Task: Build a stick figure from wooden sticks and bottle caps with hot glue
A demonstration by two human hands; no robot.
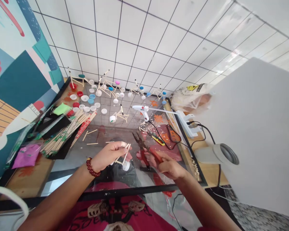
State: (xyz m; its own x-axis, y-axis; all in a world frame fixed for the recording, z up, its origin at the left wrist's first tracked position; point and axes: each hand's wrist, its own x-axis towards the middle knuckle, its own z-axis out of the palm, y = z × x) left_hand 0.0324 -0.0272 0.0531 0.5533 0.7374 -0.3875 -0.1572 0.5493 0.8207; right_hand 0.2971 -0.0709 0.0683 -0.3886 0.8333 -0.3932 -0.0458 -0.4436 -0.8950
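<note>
My left hand (110, 155), with a beaded bracelet at the wrist, pinches a small wooden stick frame (126, 154). A white bottle cap (126, 166) sits at the near end of this frame. In my right hand (170, 167) is a pair of pliers (141, 145) with red handles. The handles are spread, and the jaws point away from me, a little right of the frame and apart from it. Beyond my hands stands a finished-looking stick-and-cap piece (121, 116) with a black-tipped stick.
A white glue gun (141, 110) lies past the pliers, its cord running right. Near it are a yellow cutter (158, 139) and wood scraps. Bundled sticks (65, 133) lie left, with loose bottle caps (84, 98) behind. A power strip (189, 123) is at right.
</note>
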